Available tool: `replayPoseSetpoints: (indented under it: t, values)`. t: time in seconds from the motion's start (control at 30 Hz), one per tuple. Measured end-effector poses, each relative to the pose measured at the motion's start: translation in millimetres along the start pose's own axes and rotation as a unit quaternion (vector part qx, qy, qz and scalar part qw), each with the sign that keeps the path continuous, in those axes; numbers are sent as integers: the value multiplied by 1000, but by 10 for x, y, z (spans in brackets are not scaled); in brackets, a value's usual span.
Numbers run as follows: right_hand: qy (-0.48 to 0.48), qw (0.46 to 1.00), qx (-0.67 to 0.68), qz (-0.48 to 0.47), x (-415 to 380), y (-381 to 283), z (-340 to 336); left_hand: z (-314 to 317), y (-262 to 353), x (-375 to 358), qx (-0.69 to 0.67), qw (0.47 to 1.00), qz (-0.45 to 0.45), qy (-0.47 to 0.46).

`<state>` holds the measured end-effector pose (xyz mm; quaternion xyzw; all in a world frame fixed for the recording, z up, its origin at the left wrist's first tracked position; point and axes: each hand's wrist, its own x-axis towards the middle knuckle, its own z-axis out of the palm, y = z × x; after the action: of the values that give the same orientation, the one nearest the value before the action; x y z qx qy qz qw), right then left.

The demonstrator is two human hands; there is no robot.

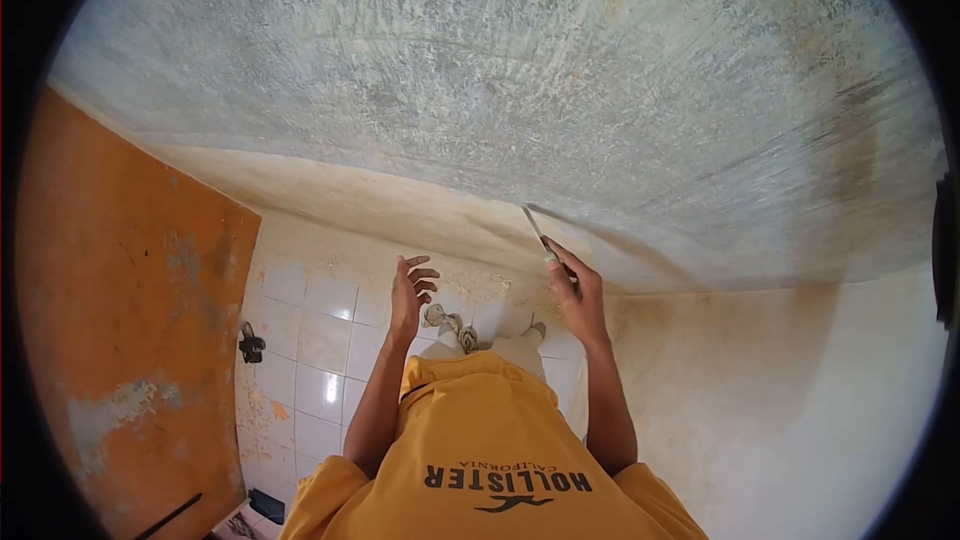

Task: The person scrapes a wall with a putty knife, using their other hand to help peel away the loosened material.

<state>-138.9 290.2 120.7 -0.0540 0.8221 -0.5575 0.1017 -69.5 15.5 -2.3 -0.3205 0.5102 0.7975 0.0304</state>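
My right hand (576, 285) is closed around the handle of a scraper (535, 225), whose thin blade points up and touches or nearly touches the wall (480, 90). That wall is mottled grey and scraped above, with a smoother cream band (400, 195) lower down. My left hand (413, 285) is raised to the left, its fingers apart and slightly curled, holding nothing. Between and below my hands, a bundled cloth-like thing (467, 338) shows near my feet; what it is exactly is unclear.
An orange wall with peeling patches (140, 310) stands at the left. White floor tiles (320, 345) carry flakes of debris. A small dark object (251, 342) lies on them, and another (266, 506) is lower left. A pale wall (740, 390) rises at the right.
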Motion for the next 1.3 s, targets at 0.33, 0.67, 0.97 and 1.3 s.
replayPoseSetpoints:
  t: [0.33,0.67,0.97,1.3]
  values:
    - [-19,999,39,28,43,-6,6,84,136,-71,-30,999,-7,-31]
    - [-30,997,47,52,78,-53,-6,-80,123,-91,-35,999,14,5]
    - [-7,1000,30,3,47,-51,106,-133,116,-162,-47,999,22,5]
    - [-2,997,-14,-79,193,-32,455,-215,293,-195,-54,997,50,11]
